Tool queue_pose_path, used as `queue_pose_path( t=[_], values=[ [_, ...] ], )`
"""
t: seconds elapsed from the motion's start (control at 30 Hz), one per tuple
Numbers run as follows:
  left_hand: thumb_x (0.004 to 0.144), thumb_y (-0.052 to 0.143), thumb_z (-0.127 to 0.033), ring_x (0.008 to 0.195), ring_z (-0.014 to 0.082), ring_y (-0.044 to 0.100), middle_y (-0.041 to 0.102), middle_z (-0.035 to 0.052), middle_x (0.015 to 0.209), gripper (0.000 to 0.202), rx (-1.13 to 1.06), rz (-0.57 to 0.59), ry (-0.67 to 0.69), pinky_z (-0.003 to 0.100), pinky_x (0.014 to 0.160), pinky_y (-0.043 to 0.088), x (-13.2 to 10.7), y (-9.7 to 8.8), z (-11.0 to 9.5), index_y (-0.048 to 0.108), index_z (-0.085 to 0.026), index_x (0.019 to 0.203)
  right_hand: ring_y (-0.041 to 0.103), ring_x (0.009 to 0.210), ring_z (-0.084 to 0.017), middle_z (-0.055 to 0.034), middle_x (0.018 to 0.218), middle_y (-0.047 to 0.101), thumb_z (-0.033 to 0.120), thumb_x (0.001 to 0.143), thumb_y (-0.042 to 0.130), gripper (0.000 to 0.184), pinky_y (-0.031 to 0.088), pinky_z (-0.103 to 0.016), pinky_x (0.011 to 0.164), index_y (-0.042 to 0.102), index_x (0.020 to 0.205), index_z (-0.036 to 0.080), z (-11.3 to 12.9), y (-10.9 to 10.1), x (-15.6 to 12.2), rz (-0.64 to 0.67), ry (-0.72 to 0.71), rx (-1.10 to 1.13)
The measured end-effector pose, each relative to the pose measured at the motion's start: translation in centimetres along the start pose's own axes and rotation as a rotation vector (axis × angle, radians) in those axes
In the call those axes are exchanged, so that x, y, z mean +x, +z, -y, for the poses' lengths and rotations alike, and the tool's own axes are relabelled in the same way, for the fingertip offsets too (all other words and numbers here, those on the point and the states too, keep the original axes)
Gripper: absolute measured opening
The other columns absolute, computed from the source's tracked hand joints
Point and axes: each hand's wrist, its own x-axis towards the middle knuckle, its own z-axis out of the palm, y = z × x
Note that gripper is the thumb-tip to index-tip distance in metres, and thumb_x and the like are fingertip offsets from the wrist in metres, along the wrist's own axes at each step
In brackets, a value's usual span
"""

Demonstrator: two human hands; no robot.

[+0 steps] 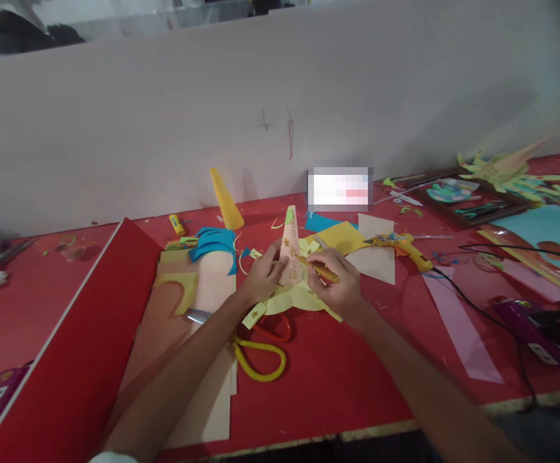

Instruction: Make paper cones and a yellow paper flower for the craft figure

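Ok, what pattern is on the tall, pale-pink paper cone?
The cone has brown stars and other brown marks; head view.

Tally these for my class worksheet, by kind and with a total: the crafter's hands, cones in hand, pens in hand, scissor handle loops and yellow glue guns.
Hands (left hand, right hand): 2
Pale pink cone: 1
Pen: 1
Scissor loops (red loop, yellow loop): 2
Yellow glue gun: 1
Total: 7

Light: dim to moderate, soft; source out of view. Grey wall (164, 116) fairly even, broad faint shadow at right. Yellow cone (225, 199) throws a pale shadow on it. Screen (340, 190) brightest, blown white, pixelated. Worktop (337, 379) dimmer toward near edge. Lettering on pink cone (288, 226) soft. Margins stretched, blurred; top-right corner near black.
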Motion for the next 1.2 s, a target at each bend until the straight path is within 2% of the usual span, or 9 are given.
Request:
queue_pose_path(
  t=[0.2, 0.47, 0.7, 0.83, 0.97, 1.2],
  values=[
    [0.105, 0.045, -0.054, 0.121, 0.0284, 0.067, 0.065, 0.0135, 0.145, 0.062, 0.015, 0.013, 0.003, 0.041, 0.105, 0.051, -0.01, -0.05, -0.06, 0.041, -0.02, 0.157, 0.073, 0.082, -0.022, -0.0049, 0.09, 0.074, 0.018, 0.096, 0.059, 0.015, 0.062, -0.038, 0.077, 0.064, 0.107, 0.027, -0.04, 0.15, 0.05, 0.013, -0.019, -0.02],
    [0.106, 0.043, -0.053, 0.124, 0.0287, 0.066, 0.065, 0.0132, 0.144, 0.061, 0.041, 0.014, 0.015, 0.04, 0.104, 0.05, -0.01, -0.05, -0.09, 0.041, -0.02, 0.158, 0.073, 0.084, -0.022, -0.006, 0.094, 0.075, 0.014, 0.095, 0.06, 0.022, 0.062, -0.037, 0.077, 0.063, 0.112, 0.027, 0.04, -0.09, 0.14, -0.01, -0.046, -0.009],
    [0.106, 0.043, -0.055, 0.127, 0.029, 0.064, 0.064, 0.0122, 0.146, 0.062, 0.051, 0.014, 0.007, 0.041, 0.105, 0.05, 0.02, -0.05, 0.0, 0.041, -0.022, 0.158, 0.071, 0.079, -0.021, -0.004, 0.087, 0.072, 0.015, 0.093, 0.06, 0.018, 0.06, -0.036, 0.074, 0.062, 0.105, 0.027, 0.04, -0.09, 0.13, 0.01, -0.025, -0.001],
    [0.106, 0.043, -0.054, 0.125, 0.0287, 0.065, 0.064, 0.0127, 0.146, 0.061, 0.047, 0.013, 0.006, 0.04, 0.105, 0.05, 0.05, -0.04, 0.14, 0.041, -0.021, 0.158, 0.071, 0.082, -0.021, -0.0046, 0.091, 0.073, 0.014, 0.093, 0.059, 0.019, 0.06, -0.036, 0.076, 0.061, 0.107, 0.027, 0.01, -0.06, 0.06, 0.007, -0.033, -0.019],
    [0.106, 0.044, -0.054, 0.125, 0.0289, 0.065, 0.066, 0.012, 0.143, 0.061, 0.046, 0.011, 0.007, 0.041, 0.107, 0.049, 0.07, -0.01, 0.14, 0.042, -0.022, 0.157, 0.069, 0.075, -0.02, -0.0027, 0.084, 0.071, 0.016, 0.094, 0.059, 0.014, 0.058, -0.034, 0.071, 0.061, 0.103, 0.027, 0.04, -0.04, -0.01, 0.034, -0.023, -0.01],
    [0.106, 0.044, -0.053, 0.13, 0.0296, 0.063, 0.062, 0.0129, 0.149, 0.061, 0.061, 0.01, 0.028, 0.041, 0.109, 0.048, 0.01, -0.08, -0.04, 0.042, -0.021, 0.158, 0.07, 0.078, -0.02, -0.003, 0.086, 0.071, 0.016, 0.094, 0.059, 0.015, 0.058, -0.035, 0.074, 0.061, 0.104, 0.027, 0.12, 0.01, 0.03, 0.02, -0.019, 0.003]
  ],
)
